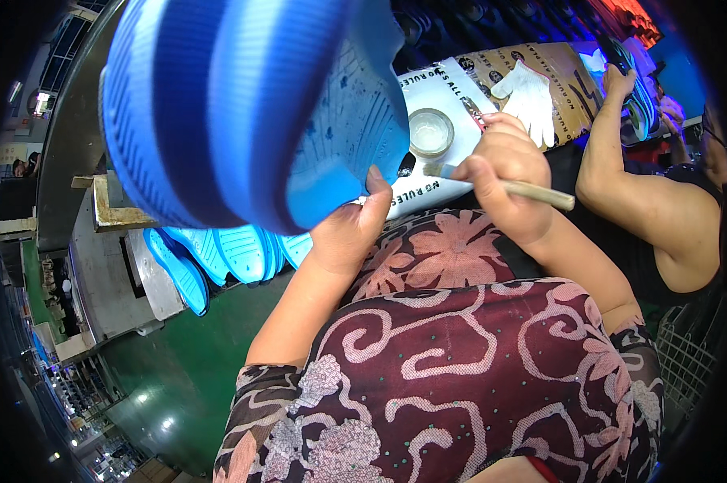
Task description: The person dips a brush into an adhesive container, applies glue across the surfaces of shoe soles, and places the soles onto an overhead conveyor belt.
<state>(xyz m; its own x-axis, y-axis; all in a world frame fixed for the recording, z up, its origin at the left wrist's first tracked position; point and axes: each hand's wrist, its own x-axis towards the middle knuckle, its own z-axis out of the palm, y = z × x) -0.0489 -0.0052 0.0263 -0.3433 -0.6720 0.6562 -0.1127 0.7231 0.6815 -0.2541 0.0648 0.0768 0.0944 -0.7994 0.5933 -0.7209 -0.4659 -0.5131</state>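
The left hand (349,233) is gripping a blue shoe sole (250,105), raising it close over the lap. The right hand (504,173) is clenching a brush (508,187) beside it. Farther off, a round glass dish (430,131) and white glove (530,97) are lying on the bench's paper-covered edge (436,84).

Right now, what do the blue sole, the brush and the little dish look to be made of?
Sole: looks like matte blue foam or rubber, judging by its moulded ribs and tread. Brush: pale handle, probably wood or bamboo; the bristle end is too small to judge. Dish: clear and glossy, glass or plastic; which one cannot be told.
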